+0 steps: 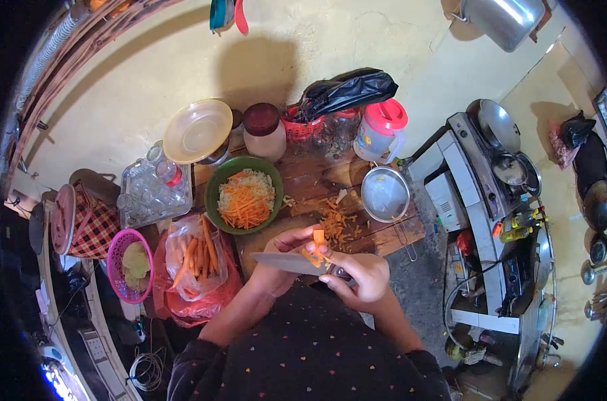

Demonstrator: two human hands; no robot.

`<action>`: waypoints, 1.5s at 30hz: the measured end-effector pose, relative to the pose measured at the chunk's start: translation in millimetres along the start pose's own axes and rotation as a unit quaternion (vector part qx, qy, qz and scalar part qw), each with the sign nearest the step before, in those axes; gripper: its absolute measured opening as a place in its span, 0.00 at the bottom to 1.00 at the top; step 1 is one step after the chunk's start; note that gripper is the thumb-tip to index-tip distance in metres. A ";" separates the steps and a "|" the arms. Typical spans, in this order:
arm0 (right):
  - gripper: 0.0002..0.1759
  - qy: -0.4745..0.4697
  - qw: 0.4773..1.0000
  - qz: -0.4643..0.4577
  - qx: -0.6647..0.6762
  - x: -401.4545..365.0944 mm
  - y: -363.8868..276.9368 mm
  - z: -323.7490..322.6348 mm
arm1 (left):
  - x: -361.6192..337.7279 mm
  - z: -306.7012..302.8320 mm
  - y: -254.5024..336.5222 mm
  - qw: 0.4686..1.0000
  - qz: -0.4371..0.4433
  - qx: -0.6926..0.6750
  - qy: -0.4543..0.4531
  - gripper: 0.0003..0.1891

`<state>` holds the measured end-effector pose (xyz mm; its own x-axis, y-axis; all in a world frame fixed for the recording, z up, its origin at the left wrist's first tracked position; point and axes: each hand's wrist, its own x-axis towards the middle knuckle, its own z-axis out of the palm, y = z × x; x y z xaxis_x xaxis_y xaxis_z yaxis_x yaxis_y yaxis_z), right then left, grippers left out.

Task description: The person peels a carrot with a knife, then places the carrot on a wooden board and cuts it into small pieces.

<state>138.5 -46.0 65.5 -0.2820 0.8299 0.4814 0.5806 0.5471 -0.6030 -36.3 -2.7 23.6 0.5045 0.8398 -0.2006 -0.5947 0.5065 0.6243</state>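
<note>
My left hand is closed round a piece of carrot, whose orange end shows between the fingers. My right hand grips a knife by its handle, mostly hidden in the fist. The wide blade points left and lies beside the carrot, below my left hand's fingers. Thin orange strips hang by the blade. Beyond my hands, orange scraps are scattered on the wooden table. A green bowl holds shredded carrot over a paler shredded food. Whole carrots lie in a clear plastic bag at the left.
Back of the table: a beige bowl, a jar, a pink-lidded jug. A metal strainer lies right of the scraps. Left stand a tray of glasses and a pink basket. A stove is at the right.
</note>
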 end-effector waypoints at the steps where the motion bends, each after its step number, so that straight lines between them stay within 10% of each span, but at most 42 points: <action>1: 0.26 0.001 1.000 -0.004 -0.003 -0.5 1.4 0.7 | -0.6 -0.7 -1.2 1.000 -0.004 0.005 0.008 0.18; 45: 0.32 -0.044 0.997 0.049 -0.027 -6.9 -2.6 3.0 | -14.5 -17.1 -19.4 0.999 -0.045 -0.003 -0.002 0.18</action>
<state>136.7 -52.8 61.9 -0.2863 0.8872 0.3619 0.6487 0.4575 -0.6082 -42.8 -21.4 1.5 0.5582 0.7905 -0.2520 -0.5511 0.5803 0.5996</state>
